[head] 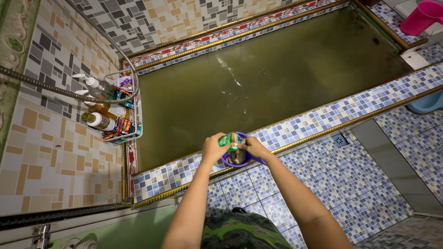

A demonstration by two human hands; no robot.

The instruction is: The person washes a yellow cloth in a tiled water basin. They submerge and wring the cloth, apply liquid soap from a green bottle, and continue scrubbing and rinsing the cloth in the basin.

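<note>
Head view, green sachet (232,139) between both hands

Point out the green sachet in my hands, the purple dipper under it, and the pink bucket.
green sachet (232,140): head view, middle of the packet between both hands.
purple dipper (226,161): head view, left rim.
pink bucket (420,18): head view, side wall, top right corner.

We stood in a tiled bathroom: a water tank (277,69) brimmed with greenish water, blue mosaic covered its ledge (323,115) and the floor (369,193), and beige-grey tiles lined the wall (41,152).
</note>
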